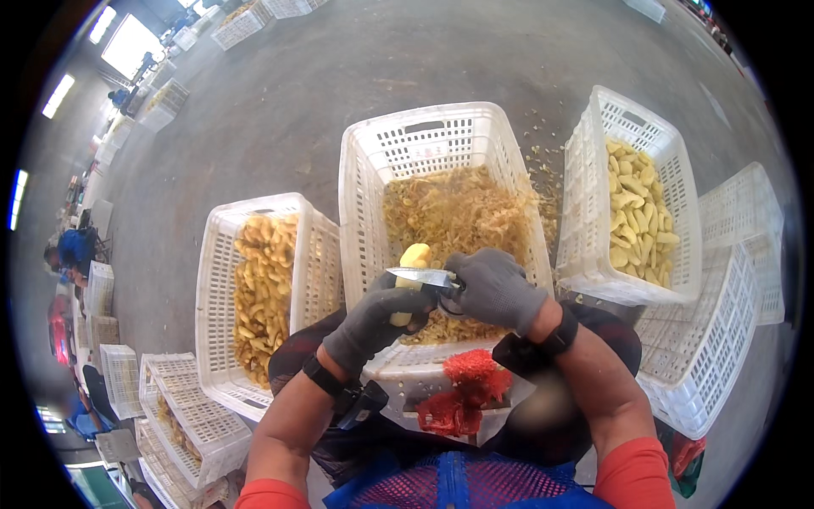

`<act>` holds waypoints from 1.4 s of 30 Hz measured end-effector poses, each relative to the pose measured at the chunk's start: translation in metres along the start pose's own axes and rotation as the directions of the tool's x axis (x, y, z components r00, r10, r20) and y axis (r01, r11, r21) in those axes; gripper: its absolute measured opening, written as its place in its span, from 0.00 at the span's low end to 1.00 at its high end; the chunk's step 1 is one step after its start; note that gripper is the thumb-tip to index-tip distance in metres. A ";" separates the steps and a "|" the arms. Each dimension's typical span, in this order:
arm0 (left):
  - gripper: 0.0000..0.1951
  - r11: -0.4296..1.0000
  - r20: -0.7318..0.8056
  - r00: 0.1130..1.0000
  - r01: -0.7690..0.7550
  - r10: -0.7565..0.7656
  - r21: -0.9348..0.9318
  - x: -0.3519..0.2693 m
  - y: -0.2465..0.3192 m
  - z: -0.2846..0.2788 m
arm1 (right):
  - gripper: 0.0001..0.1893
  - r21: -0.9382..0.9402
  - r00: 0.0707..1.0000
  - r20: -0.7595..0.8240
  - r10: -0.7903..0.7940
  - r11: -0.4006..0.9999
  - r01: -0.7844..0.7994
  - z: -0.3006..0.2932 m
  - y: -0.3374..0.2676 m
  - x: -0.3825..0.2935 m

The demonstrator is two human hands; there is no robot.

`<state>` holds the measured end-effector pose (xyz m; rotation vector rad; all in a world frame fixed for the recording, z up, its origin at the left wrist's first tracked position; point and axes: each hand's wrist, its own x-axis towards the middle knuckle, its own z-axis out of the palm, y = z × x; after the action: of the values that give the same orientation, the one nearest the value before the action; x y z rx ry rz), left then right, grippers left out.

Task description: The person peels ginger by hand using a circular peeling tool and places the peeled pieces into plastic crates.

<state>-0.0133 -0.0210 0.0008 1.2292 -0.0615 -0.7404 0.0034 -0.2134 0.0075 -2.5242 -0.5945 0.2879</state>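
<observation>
Both hands wear grey gloves above a white plastic crate (381, 159) of brown and yellow peelings (458, 203). My left hand (388, 312) is closed around a pale yellow peeled root piece (416, 256), which looks like ginger; its ends stick out above and below the fingers. In my right hand (489, 283) is a metal blade (423, 276) with a dark handle, lying across the root piece. A crate (213, 286) at the left holds brownish, knobbly roots (262, 280). Pale peeled pieces (636, 210) fill part of the crate (585, 216) at the right.
Red netting (474, 382) lies between the knees. Stacked white crates stand at the lower left (210, 426) and right (699, 337). Scraps (544, 165) litter the concrete floor between the crates. A person in blue (76, 248) sits far left among more crates.
</observation>
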 end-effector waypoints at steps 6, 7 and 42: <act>0.17 0.901 0.011 0.998 0.064 -0.065 -0.429 -0.007 -0.005 -0.009 | 0.11 -0.084 0.947 -0.242 0.212 0.968 -0.238 0.009 0.030 0.012; 0.17 0.884 0.019 0.998 0.058 -0.056 -0.464 -0.008 -0.005 -0.010 | 0.11 -0.073 0.913 -0.299 0.279 0.947 -0.313 0.008 0.033 0.013; 0.18 0.815 0.201 0.966 0.248 -0.164 -0.524 -0.005 -0.019 0.006 | 0.10 0.440 0.852 -0.485 0.197 0.897 0.043 0.001 0.027 0.017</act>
<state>-0.0287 -0.0261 -0.0116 0.6328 0.1596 -0.9592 0.0274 -0.2258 -0.0088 -2.0533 -0.1755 -0.2207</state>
